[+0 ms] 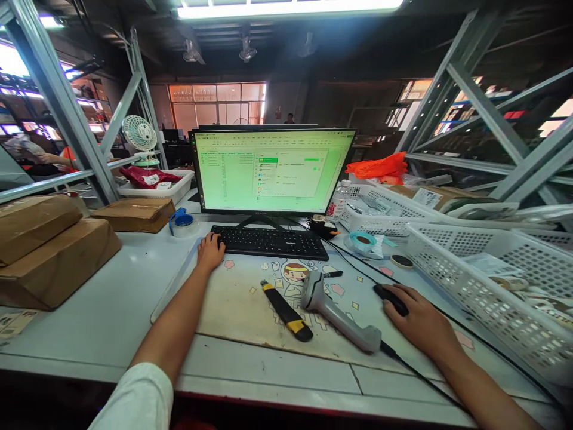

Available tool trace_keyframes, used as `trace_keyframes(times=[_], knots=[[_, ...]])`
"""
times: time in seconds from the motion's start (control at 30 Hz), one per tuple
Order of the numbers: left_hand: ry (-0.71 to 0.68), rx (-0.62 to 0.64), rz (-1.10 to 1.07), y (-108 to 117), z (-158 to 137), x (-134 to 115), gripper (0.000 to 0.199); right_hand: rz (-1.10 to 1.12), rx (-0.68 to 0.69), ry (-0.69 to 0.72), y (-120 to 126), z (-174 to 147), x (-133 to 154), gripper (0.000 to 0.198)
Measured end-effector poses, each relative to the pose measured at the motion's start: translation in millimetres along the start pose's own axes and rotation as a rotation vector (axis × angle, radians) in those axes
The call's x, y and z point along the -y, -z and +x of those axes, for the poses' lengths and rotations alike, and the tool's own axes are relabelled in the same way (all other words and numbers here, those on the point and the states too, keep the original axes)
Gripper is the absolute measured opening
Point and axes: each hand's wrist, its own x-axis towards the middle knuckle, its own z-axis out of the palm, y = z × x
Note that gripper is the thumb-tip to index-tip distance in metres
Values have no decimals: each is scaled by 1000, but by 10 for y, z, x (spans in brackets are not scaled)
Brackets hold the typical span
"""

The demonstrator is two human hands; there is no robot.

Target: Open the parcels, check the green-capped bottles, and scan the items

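My left hand rests on the left end of a black keyboard, its fingers stretched over the keys and holding nothing. On the right, my right hand is wrapped over a black computer mouse on the printed desk mat. Between my arms lie a black-and-yellow utility knife and a grey barcode scanner with its cable running towards the front right. A black pen pokes out behind the scanner head. The lit monitor behind the keyboard shows a spreadsheet and a chat window.
Cardboard boxes are stacked at left, with a blue tape dispenser nearby. White perforated baskets line the right side. Tape rolls sit beside them. Metal shelf uprights flank the table, and a small fan stands at back left.
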Motion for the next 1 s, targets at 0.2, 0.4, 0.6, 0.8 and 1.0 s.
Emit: trace_keyframes(times=[0.2, 0.4, 0.6, 0.8, 1.0], knots=[[-1, 14, -3, 14, -3, 2, 42, 1, 39, -7, -40, 26, -60, 58], [0, 6, -11, 18, -14, -5, 42, 26, 19, 21, -62, 36, -81, 56], [4, 11, -17, 32, -16, -14, 42, 33, 36, 12, -12, 31, -37, 55], [5, 16, -21, 45, -22, -15, 43, 27, 2, 25, -41, 40, -58, 52], [6, 15, -18, 55, -32, -26, 42, -1, 15, 9, -27, 27, -43, 54]])
